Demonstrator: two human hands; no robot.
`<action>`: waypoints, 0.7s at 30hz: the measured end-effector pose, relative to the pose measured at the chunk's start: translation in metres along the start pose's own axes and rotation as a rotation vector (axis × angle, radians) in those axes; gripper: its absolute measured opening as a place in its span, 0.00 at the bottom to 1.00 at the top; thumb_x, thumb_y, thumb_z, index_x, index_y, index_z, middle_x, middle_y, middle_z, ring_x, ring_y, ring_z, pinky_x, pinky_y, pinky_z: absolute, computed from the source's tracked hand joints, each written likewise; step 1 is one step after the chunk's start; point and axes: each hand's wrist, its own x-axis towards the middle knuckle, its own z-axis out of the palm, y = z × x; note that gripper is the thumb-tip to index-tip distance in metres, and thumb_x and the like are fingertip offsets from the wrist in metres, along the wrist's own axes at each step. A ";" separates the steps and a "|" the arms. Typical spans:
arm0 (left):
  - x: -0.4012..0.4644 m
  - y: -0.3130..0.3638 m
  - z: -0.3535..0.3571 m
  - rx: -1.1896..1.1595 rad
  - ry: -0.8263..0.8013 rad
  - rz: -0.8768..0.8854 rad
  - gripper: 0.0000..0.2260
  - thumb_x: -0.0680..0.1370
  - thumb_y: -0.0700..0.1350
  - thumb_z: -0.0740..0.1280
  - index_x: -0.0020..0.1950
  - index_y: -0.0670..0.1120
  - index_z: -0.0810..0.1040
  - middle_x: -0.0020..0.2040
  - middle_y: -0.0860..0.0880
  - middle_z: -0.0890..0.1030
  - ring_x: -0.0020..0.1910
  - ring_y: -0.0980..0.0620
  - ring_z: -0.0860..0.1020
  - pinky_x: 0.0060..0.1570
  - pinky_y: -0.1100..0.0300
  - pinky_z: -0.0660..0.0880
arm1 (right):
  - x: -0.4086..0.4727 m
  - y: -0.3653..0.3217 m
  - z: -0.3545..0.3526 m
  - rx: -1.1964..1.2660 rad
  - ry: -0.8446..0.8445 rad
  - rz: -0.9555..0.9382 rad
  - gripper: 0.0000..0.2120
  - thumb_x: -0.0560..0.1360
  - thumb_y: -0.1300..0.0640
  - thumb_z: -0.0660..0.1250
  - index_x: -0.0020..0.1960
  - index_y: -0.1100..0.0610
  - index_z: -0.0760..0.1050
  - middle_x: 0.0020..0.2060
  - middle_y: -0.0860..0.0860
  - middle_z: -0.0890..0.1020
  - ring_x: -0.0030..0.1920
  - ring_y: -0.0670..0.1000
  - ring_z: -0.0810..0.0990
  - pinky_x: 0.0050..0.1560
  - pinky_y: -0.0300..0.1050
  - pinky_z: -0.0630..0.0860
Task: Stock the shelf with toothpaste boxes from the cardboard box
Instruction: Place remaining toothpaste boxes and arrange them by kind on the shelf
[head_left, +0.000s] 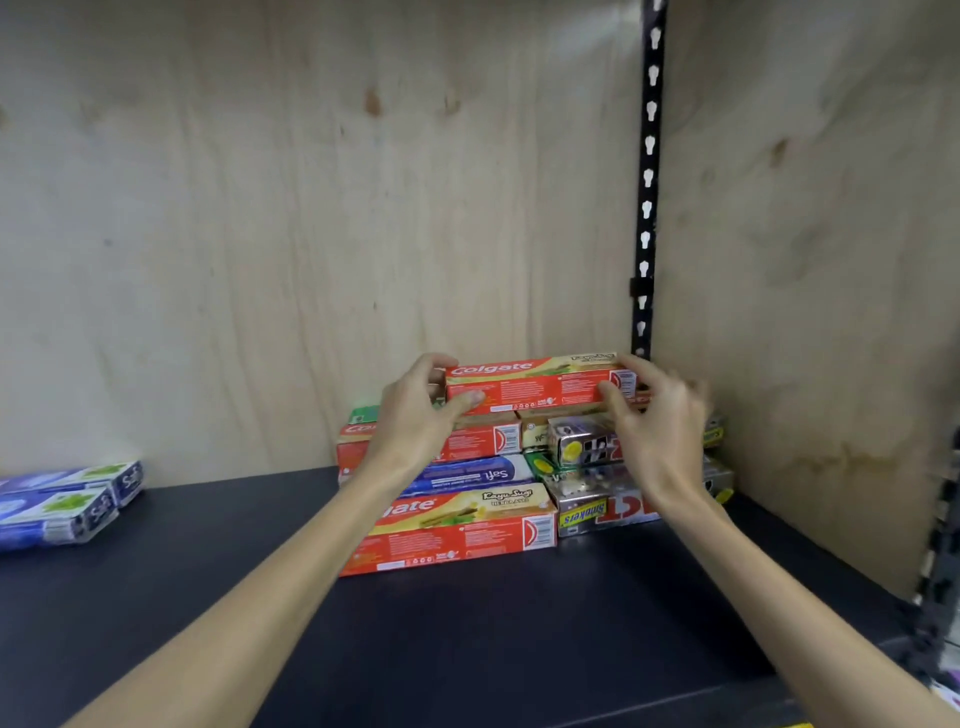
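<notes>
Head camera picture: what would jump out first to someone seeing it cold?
Two bare hands, left hand and right hand, grip the ends of a red toothpaste box on top of a stack at the back right of a dark shelf. Blue boxes lie apart at the far left, before a plywood wall.

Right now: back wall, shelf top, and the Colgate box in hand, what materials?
Back wall: looks like unfinished plywood, with grain and knots. Shelf top: dark, matte, material unclear. Colgate box: printed glossy cardboard, with crisp folded edges.
</notes>
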 end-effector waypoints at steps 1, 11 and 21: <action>0.006 0.002 0.006 0.012 -0.023 0.007 0.20 0.77 0.50 0.74 0.66 0.50 0.74 0.55 0.56 0.79 0.45 0.66 0.77 0.35 0.74 0.73 | 0.004 0.004 0.000 0.005 -0.002 0.011 0.21 0.80 0.49 0.68 0.72 0.51 0.76 0.59 0.54 0.84 0.66 0.59 0.68 0.66 0.57 0.66; 0.042 -0.006 0.046 0.205 -0.091 -0.013 0.19 0.76 0.54 0.73 0.62 0.48 0.74 0.54 0.51 0.81 0.46 0.54 0.81 0.46 0.57 0.81 | 0.020 0.021 0.008 -0.373 -0.239 -0.047 0.26 0.80 0.35 0.58 0.72 0.47 0.69 0.63 0.52 0.79 0.63 0.58 0.67 0.62 0.55 0.62; 0.021 -0.029 -0.010 0.325 -0.001 0.069 0.22 0.76 0.56 0.73 0.68 0.51 0.76 0.57 0.50 0.82 0.56 0.51 0.80 0.59 0.49 0.78 | 0.000 0.005 0.015 -0.305 -0.042 -0.244 0.20 0.81 0.39 0.61 0.65 0.50 0.77 0.64 0.50 0.81 0.61 0.55 0.67 0.55 0.53 0.60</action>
